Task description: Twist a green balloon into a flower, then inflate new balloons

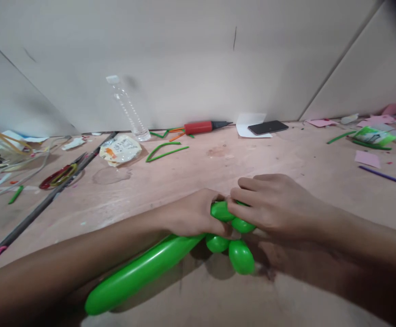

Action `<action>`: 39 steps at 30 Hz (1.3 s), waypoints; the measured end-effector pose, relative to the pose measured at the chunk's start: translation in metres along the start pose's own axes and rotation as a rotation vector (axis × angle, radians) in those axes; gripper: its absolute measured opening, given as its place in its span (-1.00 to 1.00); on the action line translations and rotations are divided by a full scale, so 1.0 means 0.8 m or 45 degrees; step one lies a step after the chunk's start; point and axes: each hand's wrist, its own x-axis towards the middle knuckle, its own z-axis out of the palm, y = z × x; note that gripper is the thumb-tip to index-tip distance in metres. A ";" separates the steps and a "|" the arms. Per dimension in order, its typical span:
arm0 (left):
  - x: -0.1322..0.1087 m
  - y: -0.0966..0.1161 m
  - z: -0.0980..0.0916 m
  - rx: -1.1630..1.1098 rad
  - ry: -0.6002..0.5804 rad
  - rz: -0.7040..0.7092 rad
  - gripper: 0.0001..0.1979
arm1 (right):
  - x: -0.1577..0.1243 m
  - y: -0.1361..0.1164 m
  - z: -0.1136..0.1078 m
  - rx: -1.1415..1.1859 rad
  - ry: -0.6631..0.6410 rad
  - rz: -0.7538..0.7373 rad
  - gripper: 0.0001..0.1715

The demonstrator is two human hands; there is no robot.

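A long green modelling balloon (139, 270) lies on the wooden table (238, 156), twisted at its far end into several small bubbles (240, 255). My left hand (193, 213) is closed around the balloon where the long part meets the bubbles. My right hand (274, 206) is closed over the top bubbles, its fingertips touching the left hand. Part of the twisted section is hidden under both hands.
At the back stand a clear plastic bottle (128, 109), a red balloon pump (202, 126) and a black phone (267, 127) on white paper. Uninflated green balloons (165, 152), a food packet (119, 149), scissors (60, 175) at left, pink paper scraps (368, 159) at right.
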 end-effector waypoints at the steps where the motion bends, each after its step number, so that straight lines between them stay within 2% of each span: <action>1: 0.000 0.002 -0.002 0.033 0.002 0.019 -0.68 | 0.000 -0.001 0.001 0.010 -0.025 0.027 -0.92; 5: 0.000 0.024 -0.014 0.268 0.029 -0.006 -0.67 | 0.003 -0.005 -0.001 0.016 -0.106 0.220 -0.93; 8: 0.001 0.046 -0.020 0.540 0.091 -0.046 -0.71 | 0.006 -0.006 -0.006 0.007 -0.150 0.387 -0.85; 13: -0.001 0.066 -0.003 1.250 0.334 0.031 -0.82 | 0.012 -0.004 -0.014 0.264 -0.192 0.569 -0.74; 15: -0.001 0.068 0.010 1.521 0.427 0.101 -0.86 | 0.012 0.004 -0.017 0.469 -0.182 0.660 -0.75; 17: -0.002 0.070 0.024 1.714 0.478 0.156 -0.80 | 0.011 0.015 -0.018 0.803 -0.227 0.793 -0.80; 19: -0.002 0.073 0.035 1.869 0.528 0.205 -0.79 | 0.010 0.029 -0.017 1.242 -0.345 0.878 -0.83; 21: -0.001 0.075 0.041 1.978 0.591 0.272 -0.82 | 0.008 0.040 -0.016 1.602 -0.466 0.865 -0.82; 23: -0.001 0.076 0.039 2.001 0.617 0.302 -0.83 | 0.007 0.046 -0.015 1.705 -0.508 0.828 -0.84; 24: 0.000 0.075 0.036 1.972 0.614 0.278 -0.84 | 0.007 0.045 -0.014 1.632 -0.486 0.827 -0.86; 27: 0.001 0.071 0.019 1.780 0.606 0.091 -0.81 | 0.007 0.036 -0.015 0.991 -0.295 0.819 -0.98; 29: 0.002 0.066 0.006 1.607 0.619 0.007 -0.73 | 0.007 0.028 -0.016 0.557 -0.191 0.755 -0.94; 30: 0.002 0.064 0.001 1.517 0.621 -0.003 -0.69 | 0.006 0.025 -0.016 0.439 -0.163 0.719 -0.92; 32: 0.003 0.058 -0.006 1.333 0.599 0.002 -0.63 | 0.005 0.022 -0.018 0.406 -0.134 0.668 -0.88; 35: 0.003 0.052 -0.012 1.122 0.506 -0.033 -0.61 | 0.003 0.023 -0.021 0.597 -0.113 0.652 -0.81; 39: -0.001 0.046 -0.015 1.099 0.466 -0.119 -0.53 | 0.003 0.030 -0.022 0.773 -0.118 0.652 -0.81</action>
